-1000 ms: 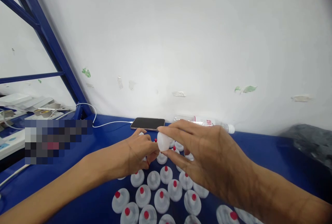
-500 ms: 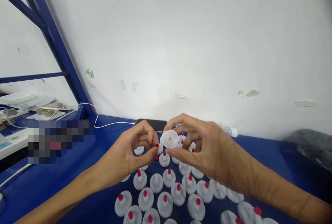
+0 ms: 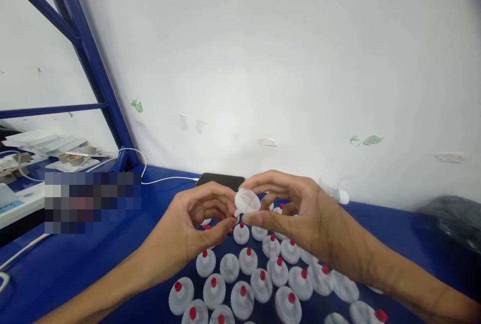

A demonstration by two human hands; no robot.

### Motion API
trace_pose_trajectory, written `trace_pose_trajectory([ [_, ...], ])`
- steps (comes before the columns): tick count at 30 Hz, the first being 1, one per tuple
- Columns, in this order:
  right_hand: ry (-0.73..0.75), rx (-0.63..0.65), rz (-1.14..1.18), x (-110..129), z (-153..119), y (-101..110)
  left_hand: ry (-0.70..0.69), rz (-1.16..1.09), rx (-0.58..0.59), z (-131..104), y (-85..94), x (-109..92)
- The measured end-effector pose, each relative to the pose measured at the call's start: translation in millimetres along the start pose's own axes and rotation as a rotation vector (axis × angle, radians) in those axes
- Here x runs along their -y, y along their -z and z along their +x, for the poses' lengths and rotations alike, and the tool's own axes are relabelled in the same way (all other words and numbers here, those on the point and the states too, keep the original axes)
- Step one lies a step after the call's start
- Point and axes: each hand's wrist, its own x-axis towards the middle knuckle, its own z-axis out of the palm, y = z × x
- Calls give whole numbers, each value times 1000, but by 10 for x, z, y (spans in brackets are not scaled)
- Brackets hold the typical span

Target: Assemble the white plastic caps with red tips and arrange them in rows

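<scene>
In the head view, your right hand [image 3: 296, 206] holds a translucent white spout lid [image 3: 248, 200] between thumb and fingers, raised above the blue table [image 3: 398, 224]. Your left hand [image 3: 205, 214] is narrowed to a pinch, with thumb and fingertips together around a small red cap [image 3: 236, 215] at the lower left of that lid, where its spout points. Your fingers cover much of the cap, so you cannot tell from here how far it sits on the spout.

Below and around your hands, many more spout lids [image 3: 242, 300] lie spread on the table with their spouts up, most wearing red tips. One lid [image 3: 229, 268] in the middle of them shows a bare spout. Near your left fingers you have loose-looking red pieces [image 3: 206, 227], partly hidden.

Behind your hands, a dark phone [image 3: 220, 181] lies near the wall [image 3: 285, 63], with a white cable [image 3: 173, 179] plugged into its left end. Past your right hand is a clear plastic bottle with a white cap [image 3: 343, 197], mostly covered by the hand. At the far right lies a dark plastic bag [image 3: 451, 216]. On your left stand a blue metal frame [image 3: 92, 53] and a white power strip [image 3: 24, 206], partly blurred out.
</scene>
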Motion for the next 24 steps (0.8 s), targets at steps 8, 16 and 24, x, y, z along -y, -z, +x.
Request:
trace_pose_trajectory([
  [8, -21, -8, -49, -62, 6, -20, 31, 21, -86, 8, -2, -28],
  [16, -109, 12, -2, -120, 4, -41, -8, 142, -159, 2, 3, -41],
  [24, -65, -85, -162, -122, 7, -26, -256, 550, -104, 72, 186, -21],
])
